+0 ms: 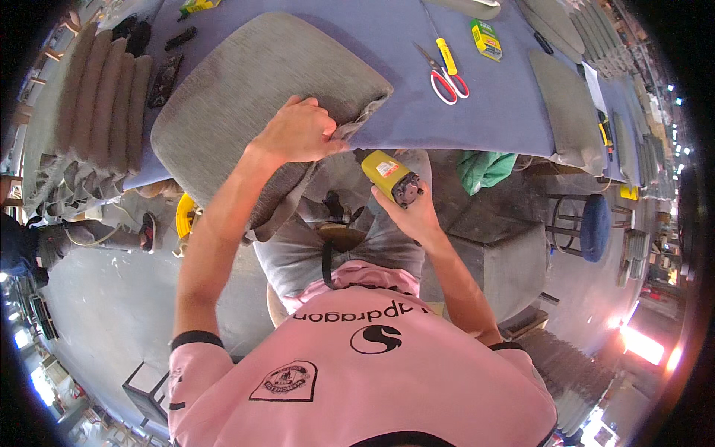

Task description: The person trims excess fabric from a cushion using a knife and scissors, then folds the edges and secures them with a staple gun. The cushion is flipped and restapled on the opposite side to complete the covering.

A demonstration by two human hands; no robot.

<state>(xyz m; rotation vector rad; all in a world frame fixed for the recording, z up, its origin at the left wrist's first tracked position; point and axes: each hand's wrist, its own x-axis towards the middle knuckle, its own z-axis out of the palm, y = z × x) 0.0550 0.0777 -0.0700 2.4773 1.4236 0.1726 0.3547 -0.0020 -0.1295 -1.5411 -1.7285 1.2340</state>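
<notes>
A grey fabric-covered seat cushion (246, 71) lies on the blue-covered table, its near corner reaching over the table's front edge. My left hand (298, 132) is closed at that corner, its fingers curled on the loose edge of the grey fabric (365, 115). In my right hand (413, 216) is a yellow staple gun (389, 173) with a black end cap. Its dark nose points up and left, close to my left thumb and the table edge. Part of the fabric hangs below my left wrist.
On the blue table (410, 123) lie red-handled scissors (445, 86), a yellow-handled screwdriver (446, 56) and a green-yellow box (486, 39). Stacked grey cushions (97, 97) stand left. A grey panel (562, 112), green cloth (484, 170) and blue stool (593, 227) are at right.
</notes>
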